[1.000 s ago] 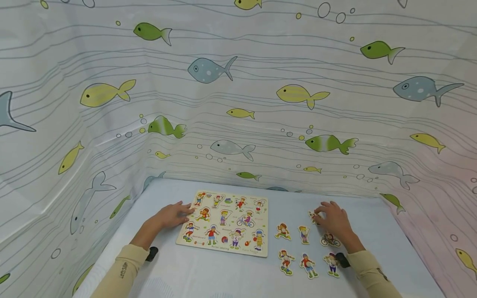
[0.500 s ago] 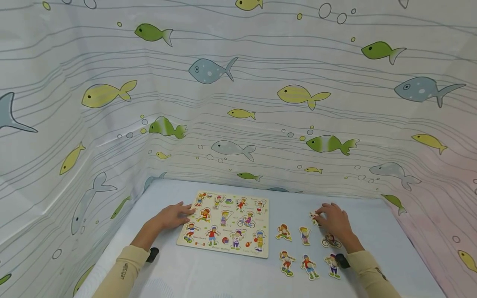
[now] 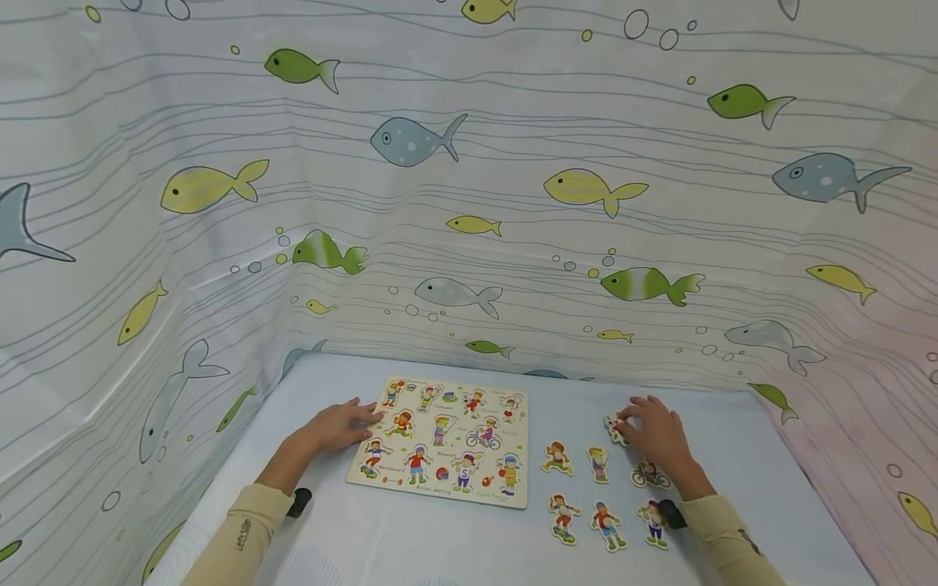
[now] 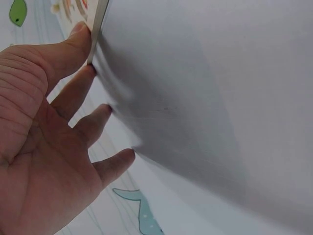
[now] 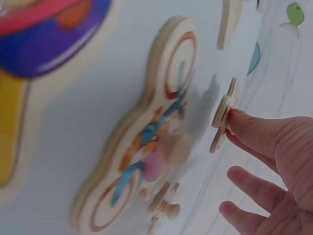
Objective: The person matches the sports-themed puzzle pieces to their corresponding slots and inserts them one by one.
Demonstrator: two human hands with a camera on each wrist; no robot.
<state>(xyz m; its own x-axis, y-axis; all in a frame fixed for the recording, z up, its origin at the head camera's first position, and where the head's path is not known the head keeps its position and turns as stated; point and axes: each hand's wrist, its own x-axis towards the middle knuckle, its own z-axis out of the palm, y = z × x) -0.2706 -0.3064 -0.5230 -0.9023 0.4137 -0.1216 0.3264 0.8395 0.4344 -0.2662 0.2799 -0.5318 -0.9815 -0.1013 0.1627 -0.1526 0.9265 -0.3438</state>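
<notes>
right hand tips a puzzle piece up at its edge

little has shifted since the earlier frames: only the small piece [image 3: 614, 428] under the right hand [image 3: 655, 435] tilts slightly more. its fingertips [image 5: 244, 128] pinch that piece, raised on edge off the counter [image 3: 733, 456]. the left hand [image 3: 337, 425] lies flat, fingers spread against the puzzle board [image 3: 443, 439]. this looks like the pickup step; next it likely needs a firmer pinch and a lift. seven loose pieces show, including the bicycle piece [image 3: 648, 474], and one board.
</notes>
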